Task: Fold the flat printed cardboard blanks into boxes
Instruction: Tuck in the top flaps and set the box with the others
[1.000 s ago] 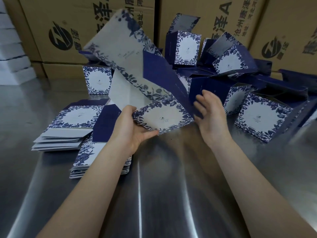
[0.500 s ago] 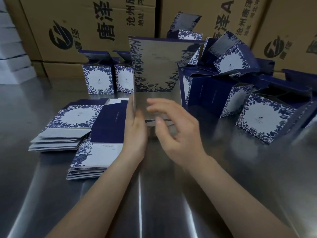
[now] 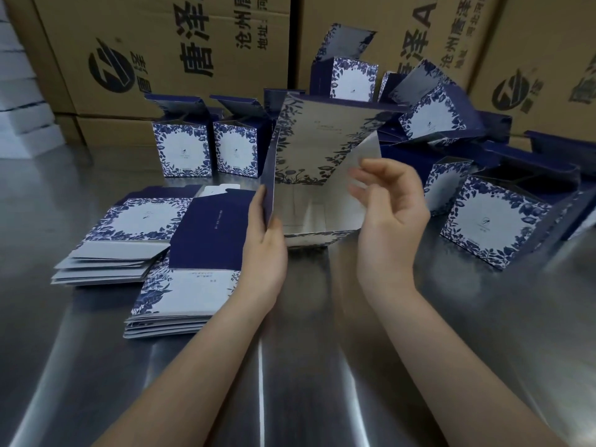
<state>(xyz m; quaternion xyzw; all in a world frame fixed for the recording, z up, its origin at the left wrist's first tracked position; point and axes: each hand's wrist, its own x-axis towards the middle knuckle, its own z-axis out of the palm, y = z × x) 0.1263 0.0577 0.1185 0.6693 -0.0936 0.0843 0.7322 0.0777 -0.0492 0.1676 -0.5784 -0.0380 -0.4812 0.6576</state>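
A half-opened blue-and-white floral box blank (image 3: pixel 314 156) stands upright on the steel table (image 3: pixel 290 366), its grey inside facing me. My left hand (image 3: pixel 264 246) grips its dark blue left wall. My right hand (image 3: pixel 387 214) has its fingers curled at a white flap on the blank's right side; blur hides the exact contact. Two stacks of flat blanks lie to the left, a farther stack (image 3: pixel 122 240) and a nearer stack (image 3: pixel 183 295). Two folded boxes (image 3: pixel 182 150) stand upright behind them with lids open.
Several folded boxes are piled at the right and back, one large box (image 3: pixel 493 221) lying close to my right hand. Brown shipping cartons (image 3: pixel 161 43) wall off the back. White stacked material (image 3: pixel 19 91) sits at the far left.
The blank went from flat and tilted in the air to an upright open tube on the table. My right hand moved from its lower middle to the right-side flap.
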